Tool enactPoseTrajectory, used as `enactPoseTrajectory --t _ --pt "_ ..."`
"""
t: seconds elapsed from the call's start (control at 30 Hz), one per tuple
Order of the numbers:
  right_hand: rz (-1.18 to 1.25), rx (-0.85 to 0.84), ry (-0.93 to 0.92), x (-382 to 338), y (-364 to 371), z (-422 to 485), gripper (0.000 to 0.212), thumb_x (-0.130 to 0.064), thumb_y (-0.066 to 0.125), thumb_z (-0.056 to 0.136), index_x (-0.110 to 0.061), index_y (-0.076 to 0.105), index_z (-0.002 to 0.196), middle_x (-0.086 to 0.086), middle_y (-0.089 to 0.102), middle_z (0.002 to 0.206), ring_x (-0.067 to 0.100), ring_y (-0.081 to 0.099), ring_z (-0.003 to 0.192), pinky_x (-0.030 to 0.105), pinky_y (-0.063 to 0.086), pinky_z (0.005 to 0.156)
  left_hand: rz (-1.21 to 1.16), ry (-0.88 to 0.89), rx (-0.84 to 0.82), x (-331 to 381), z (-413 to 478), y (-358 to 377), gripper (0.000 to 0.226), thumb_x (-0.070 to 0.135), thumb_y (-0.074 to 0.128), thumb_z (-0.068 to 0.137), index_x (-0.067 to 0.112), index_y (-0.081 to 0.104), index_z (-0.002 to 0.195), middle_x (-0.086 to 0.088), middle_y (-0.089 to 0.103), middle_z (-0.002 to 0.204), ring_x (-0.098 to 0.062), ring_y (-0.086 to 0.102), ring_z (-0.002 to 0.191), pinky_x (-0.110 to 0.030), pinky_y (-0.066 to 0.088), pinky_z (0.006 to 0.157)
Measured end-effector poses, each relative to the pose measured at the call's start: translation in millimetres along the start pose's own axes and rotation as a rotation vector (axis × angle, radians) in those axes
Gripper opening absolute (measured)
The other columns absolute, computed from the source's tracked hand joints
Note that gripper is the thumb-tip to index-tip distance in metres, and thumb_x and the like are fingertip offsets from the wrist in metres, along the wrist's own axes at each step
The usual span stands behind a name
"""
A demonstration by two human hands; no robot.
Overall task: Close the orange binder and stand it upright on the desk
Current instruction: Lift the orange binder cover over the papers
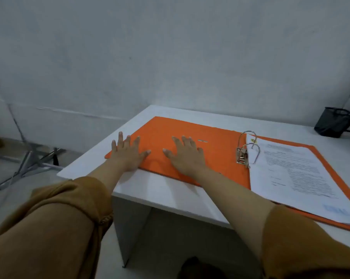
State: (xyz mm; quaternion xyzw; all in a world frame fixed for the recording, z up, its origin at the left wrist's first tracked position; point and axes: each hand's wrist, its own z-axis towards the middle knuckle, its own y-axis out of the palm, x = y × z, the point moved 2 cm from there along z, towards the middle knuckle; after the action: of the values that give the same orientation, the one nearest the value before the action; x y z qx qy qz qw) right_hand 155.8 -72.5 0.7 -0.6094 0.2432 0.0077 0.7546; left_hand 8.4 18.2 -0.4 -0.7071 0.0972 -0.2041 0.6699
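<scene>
The orange cardboard lever-arch binder point(190, 137) lies wide open and flat on the white laminate desk point(170, 196), its left cover reaching toward the desk's left corner and its right half carrying a stack of printed white paper sheets point(302, 174). Between the halves the two silver metal rings point(249, 146) arch upward above the brass-coloured lever clamp point(242, 157).

We judge the covers to be stiff board that will swing as one plane about the spine fold, light on the empty side and heavier where the paper sits. The smooth surface looks slippery under a flat palm, so the outer edge of the left cover seems the best place to take hold, fingers underneath.

Our left hand point(127, 154) rests spread flat, fingers wide, over that outer edge, gripping nothing. Our right hand point(187, 156) lies spread flat nearer the cover's middle, also holding nothing. Mustard-brown sleeves point(55, 218) cover our forearms.

A black mesh pen holder point(330, 123) stands well apart at the far right.
</scene>
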Motion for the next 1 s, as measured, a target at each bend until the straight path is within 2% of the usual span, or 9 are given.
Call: enactPoseTrajectory --t 0.13,0.23,0.37,0.5,0.63,0.77,0.83,0.9,1.0 --pt "0.007 -0.101 -0.069 -15.6 15.4 4.0 0.068 -0.058 0.033 0.093 -0.027 0.016 0.151 0.005 0.009 0.162 0.025 0.003 0.149 0.051 0.011 0.116 0.013 -0.109 -0.050 -16.6 -0.3 6.4 0.074 0.060 0.020 0.093 0.019 0.003 0.153 -0.018 -0.004 0.160 -0.037 -0.018 0.146 -0.052 -0.007 0.118" --pt "-0.016 -0.163 -0.122 -27.4 30.6 4.0 0.068 -0.059 0.031 0.094 -0.027 0.013 0.152 0.004 0.008 0.162 0.025 0.002 0.149 0.051 0.009 0.117 -0.056 -0.156 -0.061 -22.5 0.8 11.7 0.073 0.062 0.021 0.091 0.021 0.011 0.151 -0.018 0.001 0.160 -0.039 -0.007 0.147 -0.054 -0.001 0.118" --pt "-0.063 -0.194 -0.181 -32.2 39.2 4.9 0.067 -0.060 0.027 0.094 -0.026 0.017 0.151 0.002 0.010 0.162 0.023 0.004 0.149 0.052 0.003 0.118 -0.001 -0.158 -0.014 -21.5 1.4 7.3 0.070 0.061 0.025 0.092 0.019 0.023 0.147 -0.021 0.021 0.155 -0.040 0.017 0.143 -0.053 0.014 0.116" --pt "-0.101 -0.216 -0.238 -31.7 38.8 3.5 0.075 -0.068 0.032 0.088 -0.027 0.022 0.150 0.000 0.010 0.162 0.020 0.005 0.149 0.054 0.002 0.117 0.017 -0.208 -0.006 -22.4 5.5 0.4 0.070 0.063 0.034 0.089 0.019 0.033 0.143 -0.022 0.029 0.150 -0.040 0.021 0.140 -0.050 0.020 0.114" --pt "-0.108 -0.219 -0.251 -33.9 39.6 2.0 0.075 -0.066 0.033 0.089 -0.025 0.022 0.150 0.000 0.010 0.162 0.021 0.005 0.149 0.055 0.002 0.117 -0.006 -0.269 0.013 -27.9 10.2 -1.0 0.067 0.062 0.043 0.085 0.017 0.045 0.134 -0.020 0.042 0.141 -0.038 0.031 0.133 -0.046 0.026 0.109" --pt "-0.113 -0.226 -0.281 -39.6 38.9 -2.4 0.069 -0.058 0.032 0.094 -0.020 0.022 0.150 0.003 0.013 0.162 0.023 0.007 0.149 0.056 0.003 0.118 -0.257 -0.420 0.065 -24.1 4.5 -15.1 0.052 0.045 0.050 0.088 0.014 0.050 0.131 -0.015 0.050 0.135 -0.033 0.038 0.128 -0.039 0.029 0.105" --pt "-0.154 -0.240 -0.286 -45.6 37.8 -3.4 0.064 -0.052 0.033 0.096 -0.017 0.024 0.149 0.005 0.015 0.161 0.025 0.009 0.149 0.056 0.008 0.118 -0.340 -0.449 0.046 -17.3 3.3 -20.1 0.046 0.038 0.049 0.090 0.013 0.050 0.129 -0.014 0.051 0.134 -0.032 0.042 0.126 -0.037 0.030 0.104" --pt "-0.268 -0.239 -0.300 -53.2 36.2 -4.1 0.058 -0.044 0.032 0.099 -0.013 0.026 0.148 0.009 0.021 0.159 0.029 0.017 0.147 0.055 0.020 0.114 -0.372 -0.471 0.055 -14.4 1.6 -24.4 0.039 0.031 0.046 0.091 0.011 0.054 0.123 -0.013 0.055 0.130 -0.032 0.046 0.122 -0.037 0.033 0.102" --pt "-0.517 -0.103 -0.419 -63.2 33.7 -10.5 0.042 -0.019 0.034 0.101 -0.002 0.035 0.140 0.019 0.044 0.141 0.039 0.047 0.125 0.047 0.047 0.087 -0.441 -0.505 0.081 -16.8 -4.3 -26.6 0.032 0.022 0.044 0.090 0.008 0.058 0.115 -0.015 0.059 0.123 -0.033 0.051 0.116 -0.037 0.035 0.100"
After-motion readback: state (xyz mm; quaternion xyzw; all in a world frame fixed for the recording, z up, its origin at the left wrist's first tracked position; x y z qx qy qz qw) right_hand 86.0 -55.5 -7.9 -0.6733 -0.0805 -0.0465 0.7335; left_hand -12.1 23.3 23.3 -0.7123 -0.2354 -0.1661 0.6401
